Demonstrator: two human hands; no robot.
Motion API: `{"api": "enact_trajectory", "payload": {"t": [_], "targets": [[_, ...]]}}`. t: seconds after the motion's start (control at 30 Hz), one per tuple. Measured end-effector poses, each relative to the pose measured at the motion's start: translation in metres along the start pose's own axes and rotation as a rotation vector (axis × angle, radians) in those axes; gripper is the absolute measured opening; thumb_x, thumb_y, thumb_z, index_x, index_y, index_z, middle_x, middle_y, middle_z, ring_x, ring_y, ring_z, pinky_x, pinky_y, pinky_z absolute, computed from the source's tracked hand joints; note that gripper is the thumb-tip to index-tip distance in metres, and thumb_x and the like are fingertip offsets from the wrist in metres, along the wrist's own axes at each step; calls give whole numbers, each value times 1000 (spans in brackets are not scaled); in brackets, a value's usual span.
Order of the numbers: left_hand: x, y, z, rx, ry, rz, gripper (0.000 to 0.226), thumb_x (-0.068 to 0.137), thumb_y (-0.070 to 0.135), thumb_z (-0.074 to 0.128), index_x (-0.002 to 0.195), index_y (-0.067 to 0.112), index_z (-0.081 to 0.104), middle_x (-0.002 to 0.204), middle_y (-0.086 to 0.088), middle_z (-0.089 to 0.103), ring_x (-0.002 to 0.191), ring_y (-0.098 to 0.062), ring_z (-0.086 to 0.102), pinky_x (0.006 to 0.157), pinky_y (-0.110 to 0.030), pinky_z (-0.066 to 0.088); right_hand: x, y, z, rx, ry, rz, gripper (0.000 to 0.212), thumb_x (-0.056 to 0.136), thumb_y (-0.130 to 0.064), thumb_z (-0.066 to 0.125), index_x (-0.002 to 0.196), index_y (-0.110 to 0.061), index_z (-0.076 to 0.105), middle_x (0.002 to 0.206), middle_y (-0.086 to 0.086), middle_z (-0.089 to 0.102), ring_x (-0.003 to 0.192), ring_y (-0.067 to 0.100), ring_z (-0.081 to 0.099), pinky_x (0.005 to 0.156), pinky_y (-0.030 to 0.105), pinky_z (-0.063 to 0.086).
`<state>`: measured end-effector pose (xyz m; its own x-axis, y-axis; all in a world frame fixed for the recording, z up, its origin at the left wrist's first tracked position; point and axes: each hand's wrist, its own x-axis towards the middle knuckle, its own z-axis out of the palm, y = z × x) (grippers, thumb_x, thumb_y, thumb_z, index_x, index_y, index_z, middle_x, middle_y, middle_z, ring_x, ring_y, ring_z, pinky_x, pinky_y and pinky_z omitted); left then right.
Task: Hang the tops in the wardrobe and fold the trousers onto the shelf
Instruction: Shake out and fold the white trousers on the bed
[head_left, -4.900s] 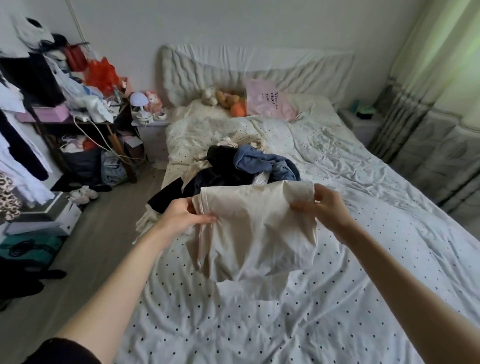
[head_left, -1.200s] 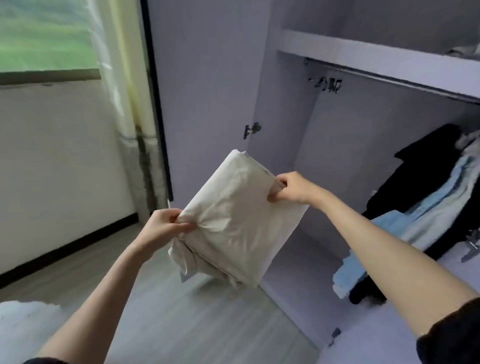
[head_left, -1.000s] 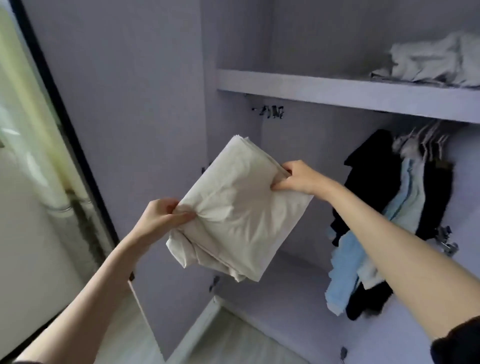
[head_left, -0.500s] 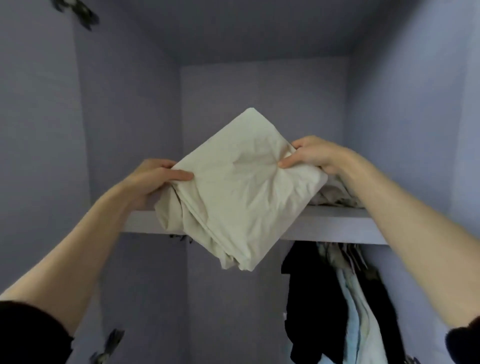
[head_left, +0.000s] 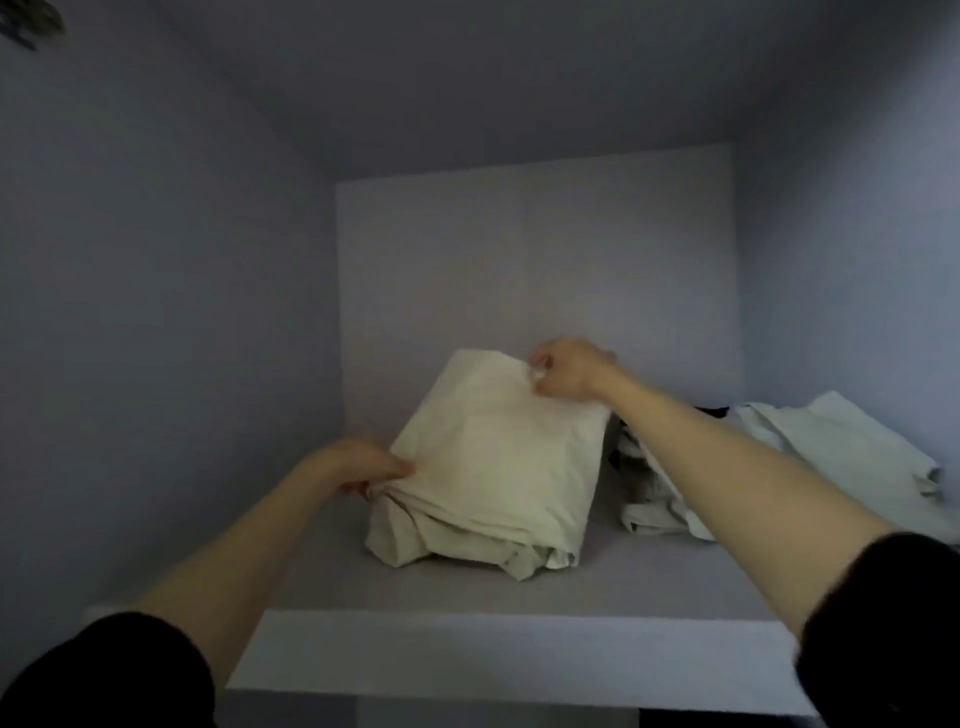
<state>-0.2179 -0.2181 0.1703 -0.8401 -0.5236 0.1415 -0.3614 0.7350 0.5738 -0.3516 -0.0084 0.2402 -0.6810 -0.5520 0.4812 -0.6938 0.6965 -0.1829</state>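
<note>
the left hand (head_left: 358, 465) sits at the near left corner of the folded cream trousers (head_left: 493, 467), its fingers (head_left: 395, 467) curled onto the bunched edge and pinching the cloth there. the trousers lie on the wardrobe shelf (head_left: 519, 649), roughly in the middle, set a little back from the front lip and short of the back wall; whether the far edge is fully down or held slightly raised is hard to tell. the right hand (head_left: 566, 374) is at the far right corner of the bundle, fingers closed in a pinch on the top layer.

the step in hand looks like setting the fold down and letting go. to do it well, lower the far corner flat first, then slip both hands out sideways, not upward, so the top layer does not lift and open. the loose folds poking out along the front edge want tucking under or a light press, or the stack will likely slump. keep it just clear of the pale folded garments (head_left: 831, 457) lying to the right on the same shelf, beneath the right forearm, so neither pile drags the other.

no brand, label or writing can be read anywhere; the cloth and the wardrobe walls (head_left: 156, 312) are plain, and the dim, soft picture would hide small tags.
</note>
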Motion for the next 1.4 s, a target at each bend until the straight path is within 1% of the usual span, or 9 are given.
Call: {"api": "enact_trajectory", "payload": {"t": [0.1, 0.17, 0.27, 0.33, 0.53, 0.77, 0.97, 1.23, 1.4], "targets": [[12, 9, 2, 340, -35, 368, 68, 93, 19, 56, 148, 8, 17, 153, -9, 23, 137, -22, 31, 104, -19, 27, -12, -5, 34, 100, -111, -114, 39, 94, -34, 54, 125, -11, 60, 126, 7, 60, 116, 22, 55, 97, 31, 42], [11, 19, -2, 286, -218, 490, 65, 95, 17, 54, 149, 17, 18, 153, -4, 26, 136, -15, 31, 100, -12, 27, -30, -10, 50, 115, -204, -204, 43, 92, -47, 51, 110, -12, 66, 102, 2, 66, 95, 19, 60, 82, 30, 46], [12, 27, -4, 347, -656, 430, 62, 96, 27, 52, 148, 30, 20, 145, 13, 31, 128, 0, 30, 92, 0, 28, -45, -13, 56, 25, -455, -322, 50, 85, -67, 47, 115, -29, 62, 114, -9, 63, 105, 11, 57, 95, 31, 45], [23, 27, 4, 441, -710, 422, 65, 96, 31, 51, 149, 32, 14, 151, 14, 20, 134, 1, 20, 100, -5, 20, -39, -8, 56, -55, -531, -336, 45, 88, -57, 51, 124, -31, 58, 126, -10, 57, 117, 12, 53, 104, 32, 39], [75, 36, 74, 657, -383, 510, 59, 102, 36, 33, 149, 32, -1, 158, -1, -12, 146, -25, -3, 116, -31, -1, -2, 23, 83, -465, -516, -130, 52, 101, -30, 37, 150, -24, 22, 158, 1, 18, 143, 23, 21, 115, 30, 19], [117, 74, 119, 680, -412, 623, 62, 99, 10, 29, 149, 37, 6, 158, 3, -13, 145, -33, -7, 118, -44, 2, 15, 60, 99, -708, -482, 59, 48, 95, -17, 45, 143, -15, 37, 143, 11, 42, 127, 29, 45, 102, 39, 42], [127, 81, 121, 688, -450, 613, 67, 96, 5, 29, 148, 40, 7, 158, 9, -12, 145, -32, -7, 118, -45, 2, 11, 66, 109, -618, -508, 109, 50, 96, -21, 44, 144, -13, 35, 146, 11, 39, 130, 26, 42, 108, 37, 36], [57, 85, 78, 715, -167, 570, 54, 100, 37, 37, 149, 22, 22, 158, -5, 12, 143, -23, 20, 115, -31, 19, -60, 33, 66, -150, -261, 153, 57, 99, -18, 37, 151, -19, 14, 154, 11, 27, 140, 28, 26, 111, 30, 25], [-50, 85, 81, 105, 278, 742, 36, 96, 27, 45, 132, 23, 51, 134, -5, 54, 119, -27, 52, 97, -36, 43, -158, 24, 13, -62, 15, 259, 47, 98, -30, 41, 144, -23, 33, 140, 9, 49, 127, 28, 45, 103, 37, 38]]}}
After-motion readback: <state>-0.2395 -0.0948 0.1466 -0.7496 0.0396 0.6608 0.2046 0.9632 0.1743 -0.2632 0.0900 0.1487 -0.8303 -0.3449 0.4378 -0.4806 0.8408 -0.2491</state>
